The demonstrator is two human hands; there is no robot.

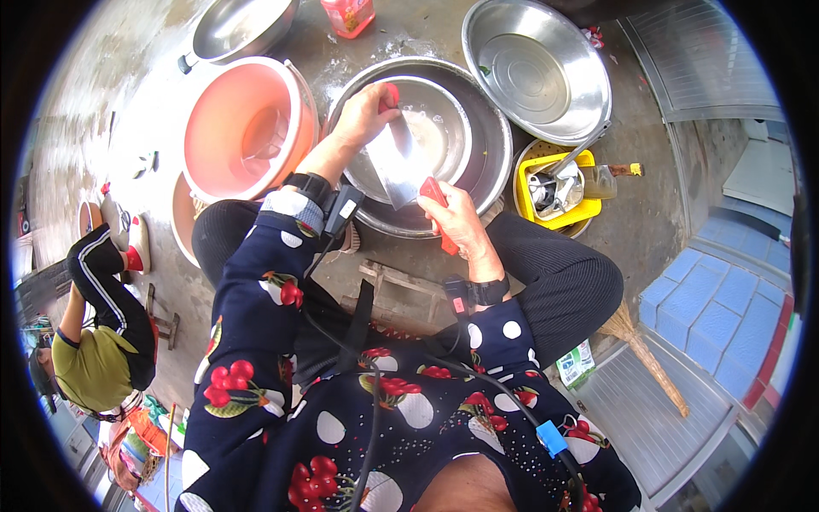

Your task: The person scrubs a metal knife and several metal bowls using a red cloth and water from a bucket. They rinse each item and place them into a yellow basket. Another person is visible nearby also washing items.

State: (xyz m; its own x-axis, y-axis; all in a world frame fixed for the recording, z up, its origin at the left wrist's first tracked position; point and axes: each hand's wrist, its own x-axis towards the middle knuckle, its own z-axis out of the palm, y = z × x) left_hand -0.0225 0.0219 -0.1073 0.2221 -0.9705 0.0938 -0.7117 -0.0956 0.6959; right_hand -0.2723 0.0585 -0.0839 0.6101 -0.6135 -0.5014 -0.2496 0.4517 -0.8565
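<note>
My right hand (462,221) grips the red handle (436,192) of a kitchen knife. Its broad, shiny blade (398,171) slants up and left over a metal bowl (455,131). At the blade's far end, my left hand (365,118) pinches a small red item (392,96), too covered to identify, beside the metal. That bowl sits inside a wider metal basin (498,153) on the floor in front of me. There is some liquid with bubbles in the bowl.
Left of the basin stands a pink plastic bucket (217,121). A large metal basin (576,77) and a yellow basket (563,221) with utensils lie right; a cleaver (601,181) is beside the basket. A straw broom (652,365) rests lower right. Another person (96,365) sits far left.
</note>
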